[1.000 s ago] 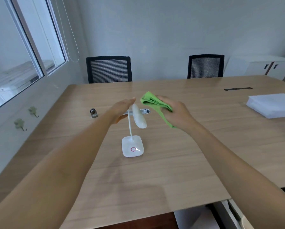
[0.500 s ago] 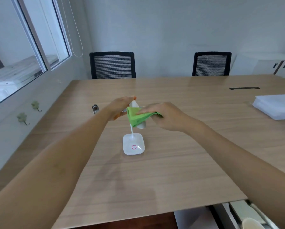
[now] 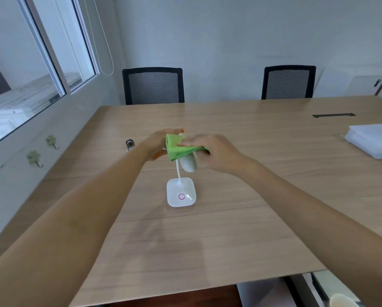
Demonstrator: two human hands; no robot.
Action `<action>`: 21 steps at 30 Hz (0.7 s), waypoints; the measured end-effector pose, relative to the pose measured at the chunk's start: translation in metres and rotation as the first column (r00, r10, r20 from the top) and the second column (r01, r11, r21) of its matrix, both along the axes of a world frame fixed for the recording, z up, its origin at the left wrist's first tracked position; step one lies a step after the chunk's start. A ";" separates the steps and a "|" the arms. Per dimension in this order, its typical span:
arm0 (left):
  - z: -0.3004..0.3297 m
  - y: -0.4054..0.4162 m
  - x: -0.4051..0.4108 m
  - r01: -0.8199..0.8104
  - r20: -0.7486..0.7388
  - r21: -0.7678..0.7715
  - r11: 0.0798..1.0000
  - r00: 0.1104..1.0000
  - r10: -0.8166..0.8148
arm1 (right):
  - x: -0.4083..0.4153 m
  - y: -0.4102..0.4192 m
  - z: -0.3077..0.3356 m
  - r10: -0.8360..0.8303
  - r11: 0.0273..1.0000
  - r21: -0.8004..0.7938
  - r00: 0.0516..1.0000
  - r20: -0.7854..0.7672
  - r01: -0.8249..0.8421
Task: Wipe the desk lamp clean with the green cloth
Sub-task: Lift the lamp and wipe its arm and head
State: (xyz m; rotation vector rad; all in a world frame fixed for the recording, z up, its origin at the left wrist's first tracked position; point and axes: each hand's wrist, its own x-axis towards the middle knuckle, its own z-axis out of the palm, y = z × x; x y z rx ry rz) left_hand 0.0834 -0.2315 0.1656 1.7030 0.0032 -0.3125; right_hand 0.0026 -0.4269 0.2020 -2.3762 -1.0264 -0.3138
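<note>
A small white desk lamp (image 3: 181,192) stands on the wooden table (image 3: 252,207), with a square base bearing a pink ring and a thin curved neck. Its oval head (image 3: 188,163) points toward me. The green cloth (image 3: 178,149) is draped over the upper part of the lamp head. My right hand (image 3: 214,151) grips the cloth and presses it on the head. My left hand (image 3: 158,142) holds the far end of the lamp head from the left, partly hidden behind the cloth.
A small dark metal object (image 3: 129,144) lies on the table left of my hands. A white stack of paper (image 3: 376,140) sits at the right edge. Two black mesh chairs (image 3: 153,86) (image 3: 288,83) stand behind the table. Windows run along the left wall.
My right hand has brought the green cloth leftward from beside the lamp onto the lamp head and covers more of it now. My left hand stays on the lamp head.
</note>
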 end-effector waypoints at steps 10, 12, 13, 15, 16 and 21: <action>0.004 0.001 -0.001 -0.043 0.004 0.101 0.994 0.999 0.043 | -0.052 -0.018 -0.026 0.170 0.985 -0.043 0.936 0.309 -0.164; 0.004 0.003 -0.002 -0.009 0.008 0.049 0.999 1.000 0.009 | -0.034 -0.014 -0.017 0.052 0.995 0.072 0.968 0.245 -0.072; 0.003 0.003 -0.003 0.013 0.011 0.027 1.000 1.000 -0.014 | -0.022 -0.012 -0.013 -0.004 0.995 0.099 0.977 0.214 -0.017; 0.003 0.002 -0.003 0.032 0.021 0.034 0.999 0.999 -0.033 | 0.001 -0.007 -0.010 -0.064 0.995 0.082 0.987 0.149 0.053; 0.004 0.002 -0.003 0.027 0.024 0.046 0.999 0.999 -0.028 | 0.009 -0.003 -0.009 -0.064 0.997 0.057 0.992 0.110 0.057; 0.004 0.002 -0.002 0.006 0.018 0.071 0.997 1.000 -0.008 | -0.003 -0.009 -0.025 0.039 0.999 -0.020 0.999 0.028 -0.038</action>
